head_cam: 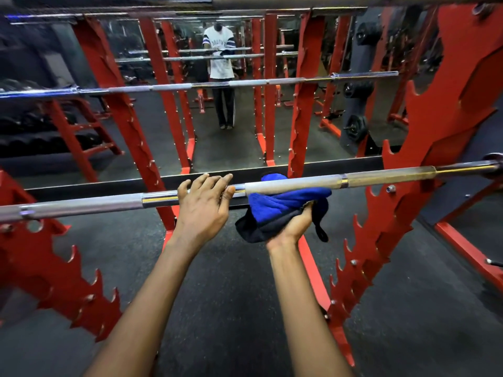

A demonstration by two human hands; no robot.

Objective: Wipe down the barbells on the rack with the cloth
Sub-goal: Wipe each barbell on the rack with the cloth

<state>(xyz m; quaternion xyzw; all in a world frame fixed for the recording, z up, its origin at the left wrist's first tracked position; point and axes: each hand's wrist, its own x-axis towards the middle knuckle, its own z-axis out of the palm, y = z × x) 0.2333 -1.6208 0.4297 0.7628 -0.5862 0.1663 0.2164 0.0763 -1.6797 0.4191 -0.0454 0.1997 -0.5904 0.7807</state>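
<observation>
Left grip (202, 205) lies over the near barbell (381, 178), its fingers fairly straight and spread across the top, not closed round it. Right grip (292, 225), palm up, is clamped on the blue cloth (280, 202), which wraps under and behind the bar just beside the left grip. That barbell spans the red rack (449, 118); a second barbell (190, 86) sits higher behind.

Barbell (381, 177): metal, glossy chrome bands, matt grey grip sections. Cloth (275, 205): soft blue fabric. Rack (449, 126): red-painted metal, slight sheen.
</observation>
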